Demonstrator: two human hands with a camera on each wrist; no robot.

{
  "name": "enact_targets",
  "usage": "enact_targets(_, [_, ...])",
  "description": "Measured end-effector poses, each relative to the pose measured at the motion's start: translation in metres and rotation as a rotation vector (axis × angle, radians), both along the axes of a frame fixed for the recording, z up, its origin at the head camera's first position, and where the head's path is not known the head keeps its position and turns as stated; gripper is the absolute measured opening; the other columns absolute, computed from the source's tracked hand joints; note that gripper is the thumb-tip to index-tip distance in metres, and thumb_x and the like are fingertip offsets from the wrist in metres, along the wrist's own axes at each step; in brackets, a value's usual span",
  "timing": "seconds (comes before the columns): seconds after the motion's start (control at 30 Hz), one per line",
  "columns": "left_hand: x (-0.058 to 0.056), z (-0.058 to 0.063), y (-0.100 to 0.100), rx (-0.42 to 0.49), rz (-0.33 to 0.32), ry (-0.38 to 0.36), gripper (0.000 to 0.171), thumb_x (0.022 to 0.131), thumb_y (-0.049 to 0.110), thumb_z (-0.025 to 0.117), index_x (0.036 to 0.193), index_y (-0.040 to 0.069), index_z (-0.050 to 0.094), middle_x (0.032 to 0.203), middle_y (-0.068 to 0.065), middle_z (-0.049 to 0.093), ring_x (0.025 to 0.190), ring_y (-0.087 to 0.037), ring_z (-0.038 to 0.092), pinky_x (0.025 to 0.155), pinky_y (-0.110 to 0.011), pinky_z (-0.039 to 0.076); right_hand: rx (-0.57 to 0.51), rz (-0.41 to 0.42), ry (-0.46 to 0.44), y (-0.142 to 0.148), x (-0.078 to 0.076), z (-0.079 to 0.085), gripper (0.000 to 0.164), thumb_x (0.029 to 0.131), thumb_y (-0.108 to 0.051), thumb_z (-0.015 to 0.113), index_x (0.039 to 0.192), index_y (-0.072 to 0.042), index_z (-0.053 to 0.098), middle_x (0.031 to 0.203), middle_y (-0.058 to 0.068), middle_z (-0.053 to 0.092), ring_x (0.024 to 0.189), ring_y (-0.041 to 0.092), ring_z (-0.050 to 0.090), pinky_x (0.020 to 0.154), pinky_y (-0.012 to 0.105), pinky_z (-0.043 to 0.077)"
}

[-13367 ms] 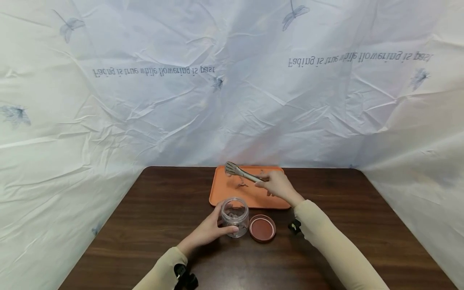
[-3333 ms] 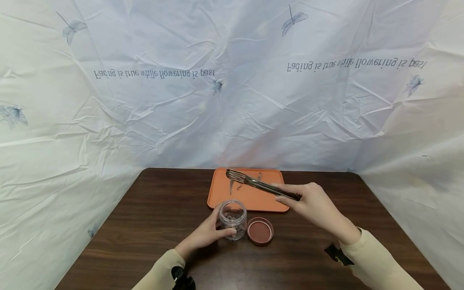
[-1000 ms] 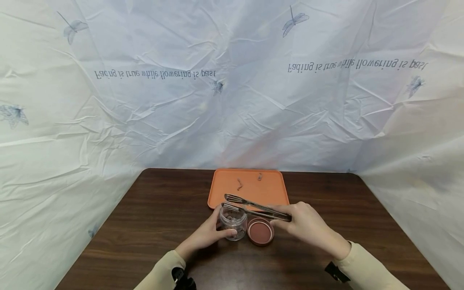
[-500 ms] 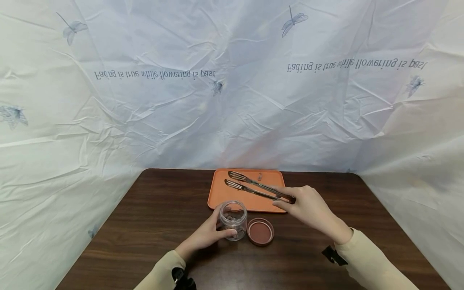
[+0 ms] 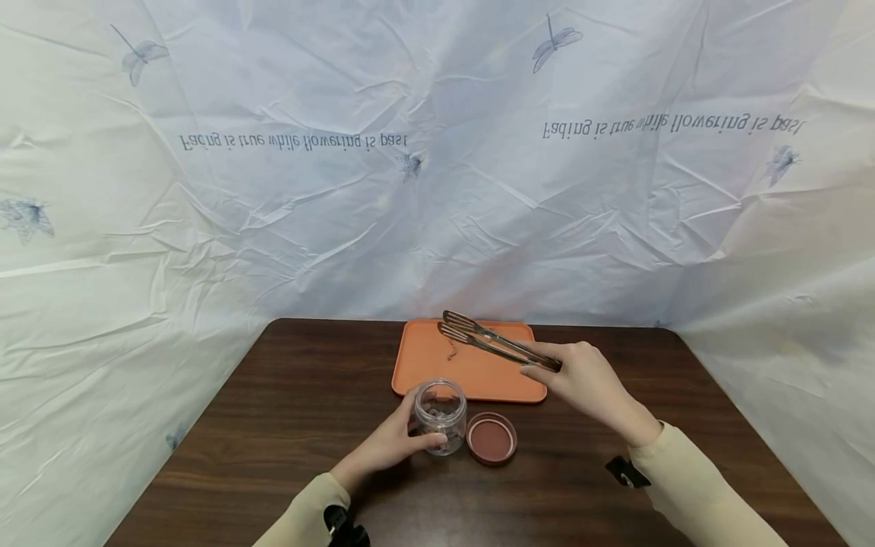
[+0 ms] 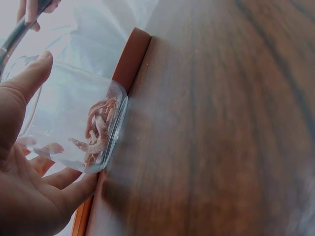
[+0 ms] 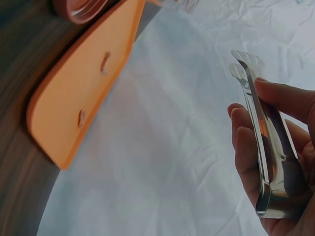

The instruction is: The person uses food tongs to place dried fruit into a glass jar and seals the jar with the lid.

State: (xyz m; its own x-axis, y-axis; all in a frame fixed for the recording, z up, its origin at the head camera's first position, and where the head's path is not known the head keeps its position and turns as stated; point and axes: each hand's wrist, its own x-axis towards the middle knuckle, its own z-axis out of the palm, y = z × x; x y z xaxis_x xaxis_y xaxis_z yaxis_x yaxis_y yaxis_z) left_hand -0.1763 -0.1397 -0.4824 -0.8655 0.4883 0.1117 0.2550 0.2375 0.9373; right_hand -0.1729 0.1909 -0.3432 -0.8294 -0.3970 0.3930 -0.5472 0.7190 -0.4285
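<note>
My left hand (image 5: 391, 442) grips a clear jar (image 5: 440, 420) standing on the table, thumb at the front and fingers round the far side. Several curled brownish strips (image 6: 100, 129) lie at its bottom in the left wrist view. In my right hand (image 5: 589, 381) are metal tongs (image 5: 517, 350) with slotted tips, pinched between thumb and fingers. The tongs' arms stand apart, with nothing between the tips, above an orange tray (image 5: 478, 380). Two small strips lie on that tray, a longer strip (image 7: 105, 63) and a shorter strip (image 7: 81, 118), apart from each other.
A reddish-brown lid (image 5: 491, 441) lies right of the jar, in front of the tray. The dark wooden table (image 5: 307, 395) ends just behind the tray, where a white printed sheet (image 5: 328, 228) hangs. Black straps with cameras sit on both wrists.
Since one second ago my right hand has carried the parted tongs from over the jar's mouth back and up over the tray. My left hand and the jar stay put.
</note>
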Motion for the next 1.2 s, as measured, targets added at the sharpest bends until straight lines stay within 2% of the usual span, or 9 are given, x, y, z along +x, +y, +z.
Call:
enact_targets(0.3, [0.0,0.0,-0.001,-0.025,0.009,0.009,0.09,0.095,0.025,0.075,0.161,0.02,0.015,0.156,-0.016,0.035,0.142,-0.034,0.039,0.111,-0.051,0.041,0.015,-0.072,-0.04,0.013,-0.037,-0.005,0.047,0.095,-0.035,0.072,0.137,-0.016,0.065,0.049,-0.006,0.042,0.04,0.008,0.028,0.04,0.025,0.029])
enact_targets(0.43, [0.0,0.001,-0.002,-0.036,0.009,0.015,0.09,0.095,0.025,0.074,0.162,0.018,0.013,0.156,-0.016,0.035,0.143,-0.035,0.038,0.111,-0.053,0.041,-0.011,-0.099,-0.066,0.018,-0.053,-0.006,0.05,0.096,-0.041,0.07,0.138,-0.015,0.065,0.056,-0.006,0.056,0.043,0.011,0.044,0.042,0.029,0.036])
enact_targets(0.57, [0.002,0.001,-0.002,-0.028,-0.003,0.008,0.09,0.096,0.027,0.073,0.162,0.019,0.013,0.157,-0.017,0.033,0.144,-0.036,0.036,0.112,-0.055,0.039,-0.053,-0.122,-0.105,0.021,-0.066,-0.007,0.054,0.095,-0.043,0.07,0.139,-0.013,0.063,0.07,-0.001,0.069,0.054,0.013,0.061,0.045,0.034,0.045])
enact_targets(0.77, [0.004,0.002,-0.002,-0.03,0.007,0.01,0.092,0.095,0.03,0.074,0.162,0.018,0.012,0.156,-0.018,0.034,0.143,-0.037,0.036,0.112,-0.057,0.038,-0.079,-0.162,-0.167,0.021,-0.084,-0.013,0.054,0.096,-0.04,0.07,0.14,-0.011,0.062,0.1,0.016,0.074,0.061,0.012,0.066,0.051,0.033,0.052])
enact_targets(0.87, [0.004,0.002,-0.002,-0.034,0.011,0.009,0.092,0.094,0.031,0.074,0.162,0.019,0.012,0.156,-0.017,0.034,0.143,-0.037,0.036,0.112,-0.057,0.038,-0.092,-0.167,-0.192,0.02,-0.092,-0.02,0.053,0.096,-0.037,0.071,0.14,-0.008,0.062,0.106,0.019,0.073,0.06,0.013,0.065,0.054,0.033,0.054])
enact_targets(1.07, [0.003,0.001,-0.001,-0.041,0.013,0.012,0.093,0.094,0.032,0.074,0.162,0.017,0.012,0.157,-0.016,0.035,0.144,-0.036,0.036,0.112,-0.056,0.039,-0.078,-0.209,-0.22,0.017,-0.104,-0.035,0.049,0.095,-0.031,0.073,0.137,-0.007,0.064,0.077,0.007,0.071,0.055,0.017,0.062,0.048,0.033,0.049])
enact_targets(1.2, [0.003,0.001,0.0,-0.041,0.013,0.015,0.093,0.094,0.03,0.074,0.162,0.014,0.012,0.156,-0.017,0.035,0.143,-0.036,0.037,0.111,-0.056,0.039,-0.055,-0.23,-0.257,0.017,-0.109,-0.045,0.048,0.095,-0.03,0.072,0.138,-0.009,0.063,0.068,0.003,0.067,0.053,0.017,0.061,0.046,0.032,0.046])
